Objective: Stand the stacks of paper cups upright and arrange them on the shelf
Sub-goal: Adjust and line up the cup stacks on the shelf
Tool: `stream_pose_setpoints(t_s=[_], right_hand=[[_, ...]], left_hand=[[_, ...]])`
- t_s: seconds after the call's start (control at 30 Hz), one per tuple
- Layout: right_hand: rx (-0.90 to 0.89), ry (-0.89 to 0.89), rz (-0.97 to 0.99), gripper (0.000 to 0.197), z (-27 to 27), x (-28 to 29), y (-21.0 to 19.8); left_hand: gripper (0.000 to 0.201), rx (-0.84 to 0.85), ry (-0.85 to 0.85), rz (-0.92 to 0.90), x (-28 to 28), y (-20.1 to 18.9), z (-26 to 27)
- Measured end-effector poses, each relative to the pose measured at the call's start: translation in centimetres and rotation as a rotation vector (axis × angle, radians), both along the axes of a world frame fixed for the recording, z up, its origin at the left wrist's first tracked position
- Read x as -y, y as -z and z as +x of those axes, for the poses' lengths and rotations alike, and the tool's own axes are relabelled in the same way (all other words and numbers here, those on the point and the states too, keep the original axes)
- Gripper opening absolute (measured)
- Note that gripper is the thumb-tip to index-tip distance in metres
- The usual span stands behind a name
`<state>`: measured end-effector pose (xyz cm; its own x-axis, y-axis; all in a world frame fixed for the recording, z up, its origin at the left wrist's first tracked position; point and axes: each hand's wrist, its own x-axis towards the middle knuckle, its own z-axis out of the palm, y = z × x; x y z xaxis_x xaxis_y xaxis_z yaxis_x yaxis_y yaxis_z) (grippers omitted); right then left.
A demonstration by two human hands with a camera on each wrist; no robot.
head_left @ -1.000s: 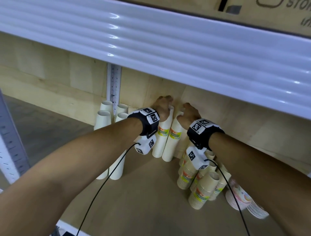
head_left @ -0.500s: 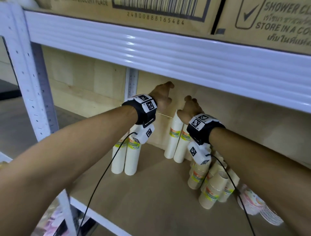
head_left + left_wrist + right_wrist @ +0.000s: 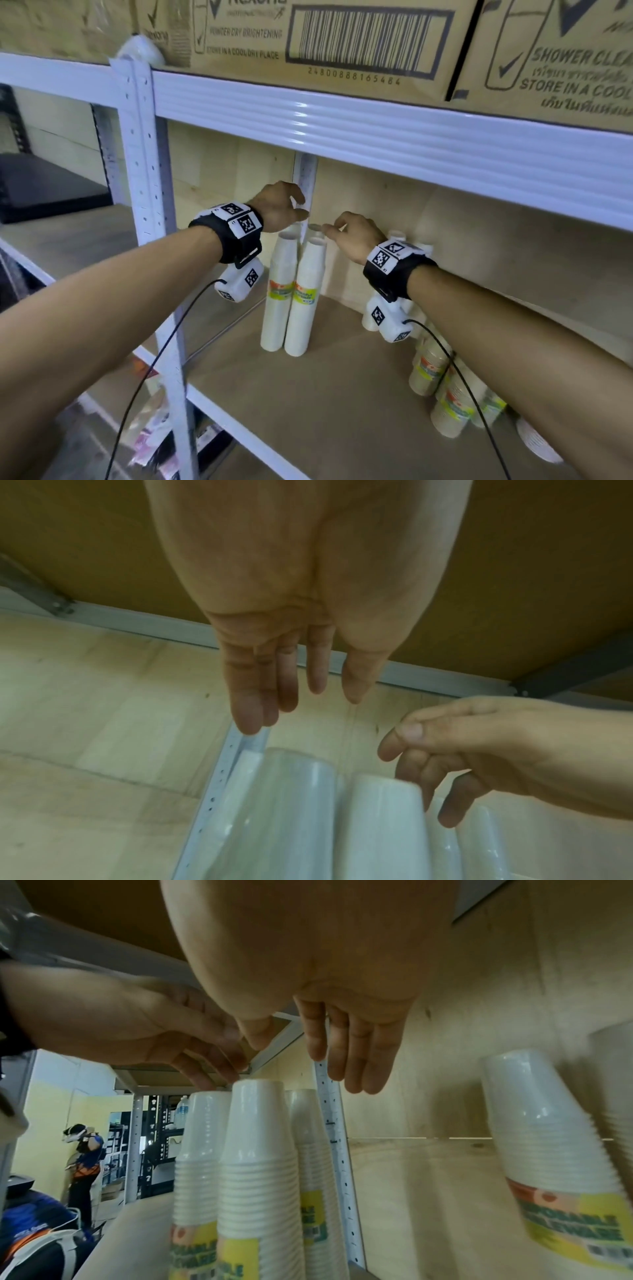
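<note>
both hands hang over the tops of the upright white cup stacks in the middle of the head view. the left hand has relaxed, straight fingers just above the stacks; whether a fingertip touches the leftmost top cannot be told. the right hand is loosely curled and grasps nothing. these stacks stand packed together against the white shelf post and back wall, probably so they prop each other up. two more white stacks lean on the wall at the right of the right wrist view. brown cup stacks at lower right of the head view lie tipped on the shelf, seemingly next to be stood up.
</note>
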<state>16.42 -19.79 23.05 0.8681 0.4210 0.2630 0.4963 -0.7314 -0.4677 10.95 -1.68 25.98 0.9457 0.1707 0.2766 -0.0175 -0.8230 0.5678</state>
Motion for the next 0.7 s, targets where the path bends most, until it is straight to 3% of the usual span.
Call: stream_pose_setpoints(t_s=[0.33,0.43,0.53,0.6,0.7], right_hand=[[-0.081,-0.106,0.010,0.053,-1.6,-1.6,1.7],[-0.058,-0.153,0.003,0.021,-1.8,-2.1,2.2],[-0.051,-0.172,-0.009,0.023,-1.9,-2.3,2.5],[-0.046,-0.166,0.013,0.014,-1.7,-2.4,2.8],[-0.039,-0.169,0.025,0.036,-1.4,-2.5,3.3]], left_hand=[[0.055,-0.121,0.003,-0.105,-1.9,3.7,-1.5],[0.054,-0.139,0.009,-0.153,-1.8,4.3,-1.7],[0.045,-0.130,0.025,-0.156,-1.6,4.9,-1.8],[0.038,-0.114,0.035,-0.143,-1.4,5.3,-1.9],[0.032,-0.102,0.038,-0.137,-1.3,5.6,-2.1]])
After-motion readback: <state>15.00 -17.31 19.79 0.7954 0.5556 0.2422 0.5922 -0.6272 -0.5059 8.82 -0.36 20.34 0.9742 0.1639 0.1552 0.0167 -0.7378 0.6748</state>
